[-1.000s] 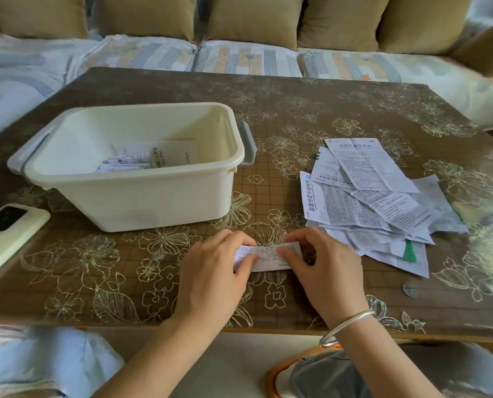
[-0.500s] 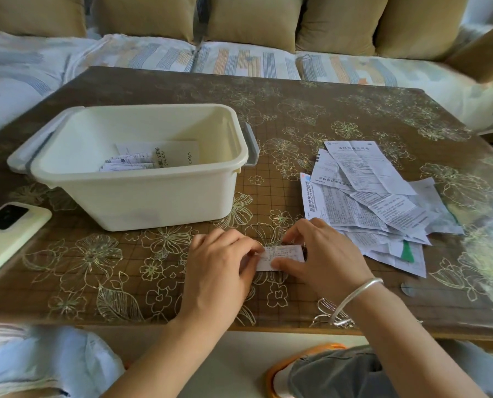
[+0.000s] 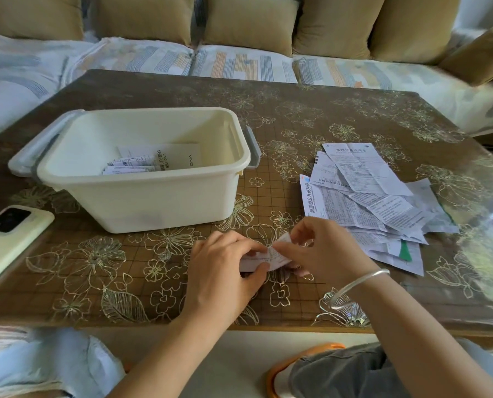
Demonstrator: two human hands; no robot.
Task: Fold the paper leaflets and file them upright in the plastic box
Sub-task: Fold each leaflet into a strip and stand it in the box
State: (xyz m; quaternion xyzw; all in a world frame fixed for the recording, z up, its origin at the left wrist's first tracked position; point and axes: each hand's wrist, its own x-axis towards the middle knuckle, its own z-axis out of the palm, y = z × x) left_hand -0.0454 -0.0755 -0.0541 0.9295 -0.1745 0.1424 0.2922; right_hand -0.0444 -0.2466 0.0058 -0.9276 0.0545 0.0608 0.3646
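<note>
A: What is filling the back of the view?
B: A sofa (image 3: 239, 61) with tan cushions is running along the far side. In front of it, a brown table (image 3: 340, 110) with a gold flower pattern is taking up the middle.

A: And what is sitting on the table?
B: A cream plastic box (image 3: 165, 202) is standing at the left, open at the top. A few papers (image 3: 153, 160) are sitting in it, but I cannot tell whether they are upright or flat. A loose pile of leaflets (image 3: 363, 196) is lying spread out at the right, well apart from the box. A pale phone (image 3: 10, 234) is lying camera side up at the table's left edge.

A: Where are the hands?
B: Both are working near the front edge, between the box and the pile. The left hand (image 3: 219, 277) is pinching one end of a small folded leaflet (image 3: 278, 261), with its fingers curling over the paper. The right hand (image 3: 328, 251) is pinching the other end between thumb and forefinger, and that end is tilting up off the tabletop.

A: Anything smaller?
B: A silver bangle (image 3: 357, 285) is hanging on the right wrist.
</note>
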